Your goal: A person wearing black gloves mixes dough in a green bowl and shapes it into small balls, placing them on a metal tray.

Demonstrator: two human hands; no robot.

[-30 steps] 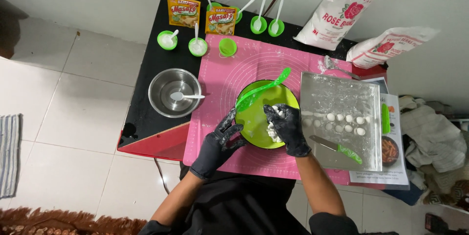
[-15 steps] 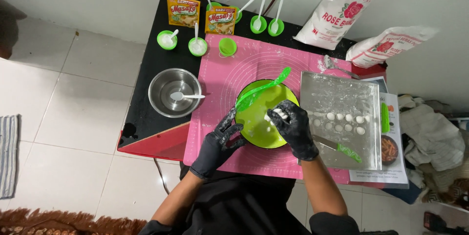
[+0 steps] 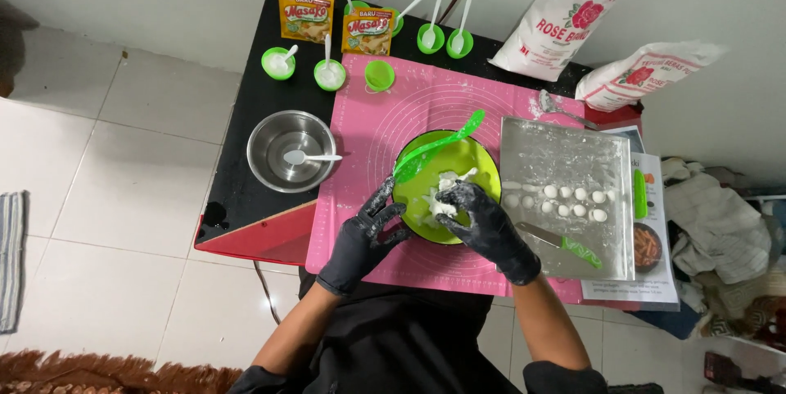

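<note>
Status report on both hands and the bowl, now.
Left hand open, braced on the green bowl rim. Right hand inside the bowl, fingers curled on white dough. Green spatula resting across the bowl; nothing blocking.

A steel bowl (image 3: 291,151) holding a white spoon (image 3: 307,157) is sitting at the left of the black surface (image 3: 254,120). Two white flour bags (image 3: 573,13) are lying at the far right, near a metal tray (image 3: 565,152) carrying a green-handled knife (image 3: 565,245).
</note>
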